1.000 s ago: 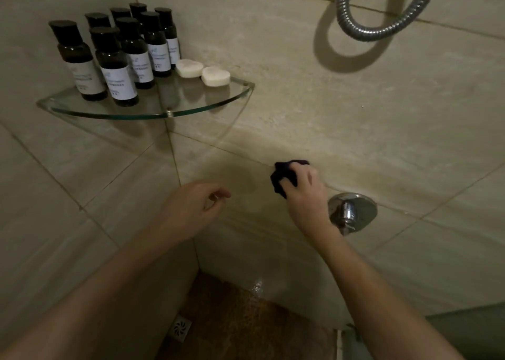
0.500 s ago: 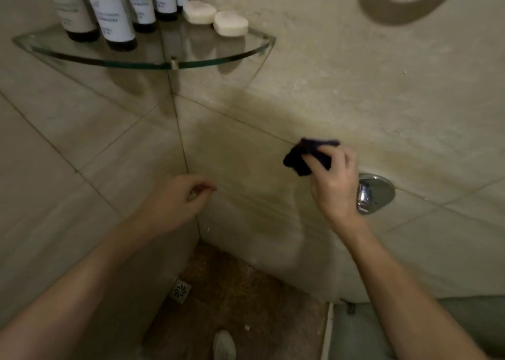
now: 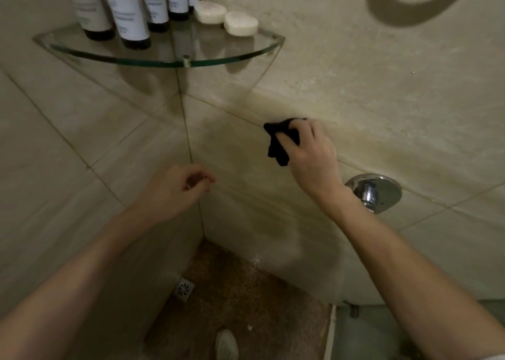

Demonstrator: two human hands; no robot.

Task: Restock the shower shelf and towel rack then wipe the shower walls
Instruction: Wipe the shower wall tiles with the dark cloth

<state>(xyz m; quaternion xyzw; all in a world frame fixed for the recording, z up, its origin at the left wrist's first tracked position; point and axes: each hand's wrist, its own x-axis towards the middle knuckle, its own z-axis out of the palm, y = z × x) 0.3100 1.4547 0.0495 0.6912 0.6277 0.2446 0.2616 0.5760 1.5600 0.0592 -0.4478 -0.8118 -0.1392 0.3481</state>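
Observation:
My right hand [image 3: 311, 157] grips a small dark cloth [image 3: 277, 143] and holds it against the beige tiled right wall [image 3: 369, 72], just up and left of the chrome shower valve [image 3: 374, 191]. My left hand [image 3: 175, 190] hangs in front of the wall corner with loosely curled fingers and holds nothing. Above, the glass corner shelf [image 3: 232, 56] carries several dark bottles with white labels [image 3: 128, 18] and two white soap bars [image 3: 240, 23].
A square floor drain [image 3: 183, 289] sits in the corner of the brown pebbled shower floor [image 3: 246, 305]. A white shoe tip [image 3: 226, 344] shows at the bottom. The left tiled wall [image 3: 54, 154] stands close by. A hose shadow [image 3: 410, 7] falls on the right wall.
My right hand with the cloth has moved up and left along the wall, away from the valve. The view has tilted down, so the shelf now sits at the top edge.

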